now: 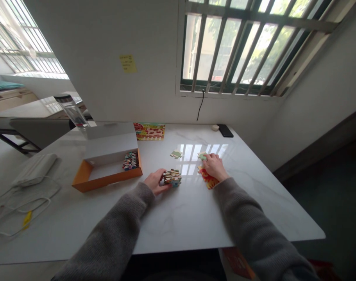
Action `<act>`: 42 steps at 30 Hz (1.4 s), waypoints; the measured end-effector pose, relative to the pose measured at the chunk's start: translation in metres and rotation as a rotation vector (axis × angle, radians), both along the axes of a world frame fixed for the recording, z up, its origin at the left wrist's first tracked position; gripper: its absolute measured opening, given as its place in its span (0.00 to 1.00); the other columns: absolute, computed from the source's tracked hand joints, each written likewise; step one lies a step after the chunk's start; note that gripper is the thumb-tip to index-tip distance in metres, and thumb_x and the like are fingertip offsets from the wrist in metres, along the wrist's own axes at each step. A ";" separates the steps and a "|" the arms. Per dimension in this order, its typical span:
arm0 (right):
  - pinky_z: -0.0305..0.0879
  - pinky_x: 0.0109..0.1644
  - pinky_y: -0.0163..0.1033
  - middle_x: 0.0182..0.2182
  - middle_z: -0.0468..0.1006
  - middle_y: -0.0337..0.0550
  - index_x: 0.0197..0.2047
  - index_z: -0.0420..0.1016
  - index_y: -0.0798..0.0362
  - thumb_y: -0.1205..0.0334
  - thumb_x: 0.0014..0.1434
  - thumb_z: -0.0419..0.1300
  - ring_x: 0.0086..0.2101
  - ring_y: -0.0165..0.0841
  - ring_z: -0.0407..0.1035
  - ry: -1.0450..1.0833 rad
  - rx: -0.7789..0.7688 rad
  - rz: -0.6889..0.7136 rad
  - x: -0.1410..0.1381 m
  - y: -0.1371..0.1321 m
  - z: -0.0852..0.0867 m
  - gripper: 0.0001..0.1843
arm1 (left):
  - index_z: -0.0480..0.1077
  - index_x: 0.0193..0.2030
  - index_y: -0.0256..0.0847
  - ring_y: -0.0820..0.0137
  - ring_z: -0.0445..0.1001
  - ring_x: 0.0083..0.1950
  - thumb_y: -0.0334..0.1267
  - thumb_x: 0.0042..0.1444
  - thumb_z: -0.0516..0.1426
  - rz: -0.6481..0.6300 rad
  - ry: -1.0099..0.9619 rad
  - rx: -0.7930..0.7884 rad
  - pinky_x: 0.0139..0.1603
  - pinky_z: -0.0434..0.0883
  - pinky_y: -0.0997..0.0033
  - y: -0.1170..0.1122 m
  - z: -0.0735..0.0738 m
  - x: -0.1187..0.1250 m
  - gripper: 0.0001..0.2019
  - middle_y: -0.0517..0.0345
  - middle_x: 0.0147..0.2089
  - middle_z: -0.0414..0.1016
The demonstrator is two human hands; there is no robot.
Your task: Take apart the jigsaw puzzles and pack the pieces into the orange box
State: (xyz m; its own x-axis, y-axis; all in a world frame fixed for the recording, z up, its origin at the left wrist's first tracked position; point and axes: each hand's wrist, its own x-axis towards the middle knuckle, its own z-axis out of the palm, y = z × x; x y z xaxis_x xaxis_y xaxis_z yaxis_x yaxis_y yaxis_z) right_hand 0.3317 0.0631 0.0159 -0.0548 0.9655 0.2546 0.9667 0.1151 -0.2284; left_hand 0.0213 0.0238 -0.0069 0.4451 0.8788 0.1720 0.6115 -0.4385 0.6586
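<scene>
The left hand [156, 182] clasps an on-edge stack of jigsaw pieces [172, 177], its long axis running crosswise just beyond the fingers. The right hand [214, 166] pinches a green piece [202, 156] at its fingertips.

Glossy marble tabletop [183, 222], matt cardboard puzzle pieces [172, 177]

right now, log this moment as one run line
left hand holds stack of jigsaw pieces | right hand holds green jigsaw piece | nearby: orange box tray, loose jigsaw piece
</scene>
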 end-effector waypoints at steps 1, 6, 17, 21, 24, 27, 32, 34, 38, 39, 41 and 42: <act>0.58 0.54 0.52 0.50 0.70 0.57 0.55 0.71 0.55 0.59 0.65 0.50 0.51 0.48 0.61 -0.021 -0.010 -0.064 0.007 0.006 -0.003 0.18 | 0.67 0.47 0.39 0.72 0.63 0.28 0.46 0.48 0.61 -0.001 -0.007 -0.004 0.30 0.62 0.72 0.000 0.000 0.001 0.20 0.58 0.33 0.71; 0.57 0.53 0.55 0.47 0.71 0.56 0.49 0.72 0.53 0.49 0.62 0.55 0.50 0.49 0.61 -0.030 -0.002 -0.195 0.006 0.026 -0.013 0.19 | 0.67 0.46 0.39 0.73 0.61 0.25 0.46 0.48 0.61 -0.003 -0.010 -0.046 0.28 0.60 0.73 -0.003 0.003 0.004 0.21 0.61 0.30 0.69; 0.65 0.46 0.41 0.39 0.67 0.46 0.40 0.72 0.53 0.64 0.60 0.52 0.36 0.35 0.66 0.289 0.136 0.163 -0.008 0.029 -0.010 0.09 | 0.66 0.47 0.39 0.74 0.61 0.25 0.47 0.50 0.62 -0.008 0.037 -0.012 0.27 0.58 0.74 0.001 0.000 0.003 0.21 0.64 0.27 0.67; 0.64 0.37 0.38 0.28 0.67 0.37 0.33 0.65 0.51 0.58 0.60 0.55 0.29 0.31 0.64 0.626 0.006 0.259 -0.023 0.000 0.004 0.07 | 0.67 0.47 0.39 0.74 0.61 0.25 0.47 0.50 0.61 0.017 0.053 -0.011 0.27 0.58 0.75 0.002 0.001 0.003 0.20 0.66 0.27 0.65; 0.65 0.38 0.38 0.31 0.71 0.37 0.38 0.62 0.50 0.54 0.60 0.58 0.32 0.31 0.67 1.001 -0.154 0.444 -0.042 -0.027 0.012 0.11 | 0.67 0.45 0.39 0.73 0.61 0.25 0.47 0.50 0.61 0.057 0.073 0.013 0.27 0.58 0.74 0.000 0.005 0.004 0.19 0.66 0.26 0.65; 0.65 0.39 0.37 0.32 0.70 0.38 0.34 0.64 0.51 0.53 0.60 0.59 0.33 0.31 0.66 1.048 -0.209 0.541 -0.059 -0.049 0.019 0.11 | 0.68 0.46 0.40 0.73 0.61 0.25 0.47 0.50 0.62 0.118 0.095 0.036 0.27 0.58 0.74 -0.001 0.009 0.005 0.19 0.65 0.25 0.65; 0.65 0.36 0.37 0.29 0.71 0.38 0.33 0.67 0.51 0.53 0.61 0.58 0.31 0.32 0.66 0.981 -0.302 0.576 -0.073 -0.064 0.018 0.11 | 0.69 0.46 0.41 0.73 0.62 0.25 0.48 0.50 0.63 0.174 0.036 0.024 0.28 0.58 0.75 0.000 0.012 0.004 0.20 0.65 0.25 0.66; 0.67 0.39 0.39 0.30 0.73 0.40 0.35 0.69 0.52 0.54 0.61 0.57 0.33 0.33 0.68 0.955 -0.282 0.582 -0.076 -0.066 0.015 0.10 | 0.69 0.46 0.40 0.73 0.61 0.25 0.50 0.50 0.63 0.161 0.017 0.016 0.28 0.58 0.75 0.002 0.011 0.003 0.21 0.65 0.25 0.65; 0.66 0.43 0.41 0.30 0.73 0.40 0.32 0.71 0.52 0.57 0.63 0.55 0.34 0.34 0.69 0.803 -0.158 0.522 -0.078 -0.065 0.009 0.11 | 0.69 0.45 0.39 0.74 0.59 0.24 0.53 0.50 0.62 0.123 0.034 0.007 0.27 0.56 0.74 0.007 0.007 -0.001 0.22 0.67 0.23 0.62; 0.65 0.42 0.40 0.30 0.72 0.41 0.30 0.71 0.53 0.56 0.63 0.55 0.34 0.33 0.68 0.769 -0.129 0.503 -0.079 -0.065 0.008 0.13 | 0.69 0.45 0.39 0.74 0.59 0.24 0.53 0.50 0.62 0.110 0.035 0.003 0.27 0.56 0.75 0.008 0.006 -0.002 0.22 0.68 0.23 0.62; 0.63 0.38 0.38 0.30 0.69 0.40 0.25 0.68 0.53 0.56 0.64 0.54 0.32 0.32 0.65 0.724 -0.098 0.489 -0.079 -0.064 0.005 0.17 | 0.69 0.45 0.39 0.74 0.59 0.24 0.52 0.48 0.63 0.082 0.023 -0.013 0.27 0.57 0.75 0.009 0.004 -0.004 0.22 0.68 0.23 0.62; 0.62 0.36 0.37 0.30 0.68 0.40 0.25 0.67 0.53 0.56 0.64 0.53 0.31 0.31 0.64 0.719 -0.102 0.495 -0.079 -0.063 0.003 0.17 | 0.69 0.45 0.39 0.74 0.60 0.24 0.52 0.48 0.63 0.070 0.012 -0.024 0.27 0.57 0.75 0.009 0.004 -0.005 0.23 0.68 0.23 0.62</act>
